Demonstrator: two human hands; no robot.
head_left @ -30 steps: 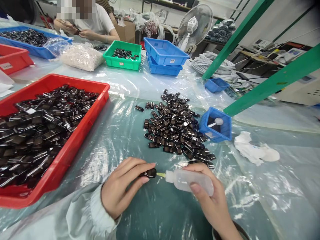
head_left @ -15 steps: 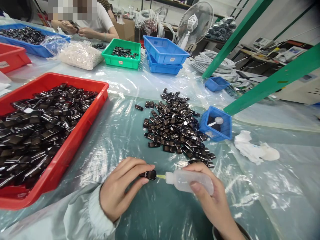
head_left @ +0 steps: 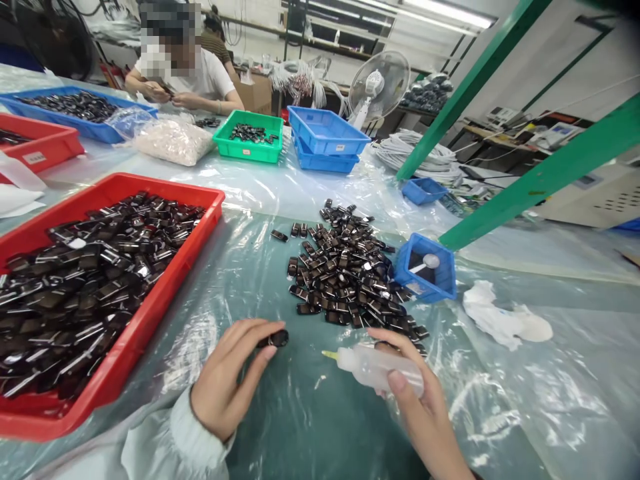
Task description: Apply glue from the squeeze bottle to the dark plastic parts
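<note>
Between thumb and fingers, my left hand pinches a small black plastic casing just above the table. My right hand is wrapped round a translucent squeeze bottle, tilted nearly flat with its thin yellow-green tip pointing left. A gap separates the tip from the casing. Beyond my hands lies a loose heap of similar dark casings on the plastic-covered table. What is inside the bottle cannot be made out.
A red tray full of dark casings stands at left. Right of the heap sit a small blue bin holding a white spoon and a crumpled white tissue. Farther back are a green tray, stacked blue trays, a green post and a seated person.
My left hand has drawn the casing left, away from the bottle tip. The bottle tip, earlier at the casing's end, now stands apart from it. The view has tilted up slightly.
</note>
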